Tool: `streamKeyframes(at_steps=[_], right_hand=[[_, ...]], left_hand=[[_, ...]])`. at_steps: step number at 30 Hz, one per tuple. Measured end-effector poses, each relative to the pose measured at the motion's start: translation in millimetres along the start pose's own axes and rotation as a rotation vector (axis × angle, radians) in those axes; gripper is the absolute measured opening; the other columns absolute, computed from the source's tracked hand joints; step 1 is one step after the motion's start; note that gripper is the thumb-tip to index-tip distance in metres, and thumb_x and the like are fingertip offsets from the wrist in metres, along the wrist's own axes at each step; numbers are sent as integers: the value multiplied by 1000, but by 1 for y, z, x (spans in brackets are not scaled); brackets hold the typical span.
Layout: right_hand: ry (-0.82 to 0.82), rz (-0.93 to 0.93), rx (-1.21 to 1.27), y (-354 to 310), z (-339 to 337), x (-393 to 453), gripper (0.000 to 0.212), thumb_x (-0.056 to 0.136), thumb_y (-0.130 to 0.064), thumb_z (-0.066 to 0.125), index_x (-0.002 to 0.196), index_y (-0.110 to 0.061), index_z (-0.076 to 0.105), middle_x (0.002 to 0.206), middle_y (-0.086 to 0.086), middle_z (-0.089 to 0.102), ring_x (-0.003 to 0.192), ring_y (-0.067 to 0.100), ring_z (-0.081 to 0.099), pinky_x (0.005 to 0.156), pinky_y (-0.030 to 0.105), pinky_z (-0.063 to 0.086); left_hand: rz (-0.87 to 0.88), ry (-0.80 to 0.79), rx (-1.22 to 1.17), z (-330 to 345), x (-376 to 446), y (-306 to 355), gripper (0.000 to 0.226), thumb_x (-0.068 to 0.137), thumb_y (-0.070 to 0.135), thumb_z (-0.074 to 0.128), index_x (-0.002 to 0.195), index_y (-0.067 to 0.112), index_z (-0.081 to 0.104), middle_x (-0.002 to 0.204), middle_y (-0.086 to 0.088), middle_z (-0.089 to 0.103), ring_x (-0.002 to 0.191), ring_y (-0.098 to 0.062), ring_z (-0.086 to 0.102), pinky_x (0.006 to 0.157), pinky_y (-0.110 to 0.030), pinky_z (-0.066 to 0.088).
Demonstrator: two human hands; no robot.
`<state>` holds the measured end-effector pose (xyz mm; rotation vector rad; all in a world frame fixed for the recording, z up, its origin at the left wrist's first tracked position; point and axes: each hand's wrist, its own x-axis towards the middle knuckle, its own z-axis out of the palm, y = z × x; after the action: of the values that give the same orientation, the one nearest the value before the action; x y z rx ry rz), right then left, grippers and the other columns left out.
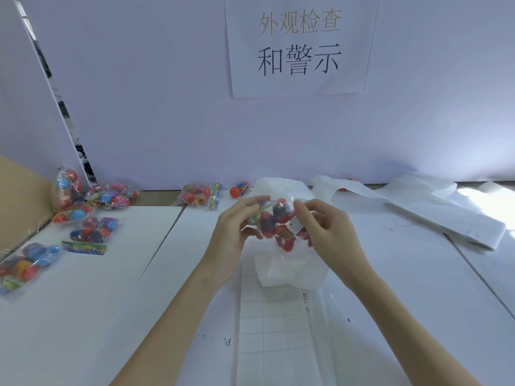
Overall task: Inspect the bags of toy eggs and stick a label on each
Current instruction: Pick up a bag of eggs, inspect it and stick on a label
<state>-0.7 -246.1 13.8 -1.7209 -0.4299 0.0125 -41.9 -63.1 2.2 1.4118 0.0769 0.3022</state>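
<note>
- Bag of toy eggs (274, 221) held above table (83, 302), left hand (234, 232) fingers curled round it.
- Right hand (328, 232) fingers pinching label (296, 225) on bag.

clear egg bag (278, 227), white label (296, 225) stuck on

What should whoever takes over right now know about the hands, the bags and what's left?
Left hand: grips the held bag of toy eggs above the table.
Right hand: fingers on the same bag, beside the white label on its front.
Label sheet: flat on the table under the hands.
Done: this bag's label looks on; I can't tell if it's pressed flat.
Left: bags at far left and the back bag; I can't tell whether they are labelled. One loose egg at the back.
</note>
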Motion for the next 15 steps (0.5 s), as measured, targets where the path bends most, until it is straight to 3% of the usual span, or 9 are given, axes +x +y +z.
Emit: streamKeyframes(at_steps=[3,7,10,12,15], right_hand=[[-25,-2,36,-6,-1,-2,46,98,-49,66,63,-21,67,56,-1,54,55,13,46,58,24,38],[57,21,50,-6,-2,-2,73,100,-53,59,61,5,43,56,7,39,55,17,34,53,24,27],[59,56,64,-3,0,-1,72,103,-52,54,60,5,58,54,7,51,53,18,41,54,26,33],[-41,108,172,-4,2,-2,62,105,-52,49,78,-4,77,66,7,69,57,16,58,57,23,47],[-265,131,194,-5,1,-4,38,98,-52,61,109,-18,76,90,3,79,80,18,74,67,24,55]], left_hand=[[-75,-84,7,-1,-3,0,37,95,49,69,109,17,80,94,-10,74,69,-21,64,56,-25,44],[-32,13,-36,1,-3,1,9,89,33,75,91,25,80,88,0,72,65,-15,53,50,-22,42],[98,118,42,5,-2,-3,10,100,25,69,92,30,73,85,4,67,59,-13,51,47,-23,41],[142,187,137,6,-2,-5,6,103,32,65,97,33,65,88,2,66,59,-14,54,46,-21,43],[146,304,122,3,-1,-7,8,102,38,65,100,31,62,104,-10,66,67,-22,57,48,-21,46]])
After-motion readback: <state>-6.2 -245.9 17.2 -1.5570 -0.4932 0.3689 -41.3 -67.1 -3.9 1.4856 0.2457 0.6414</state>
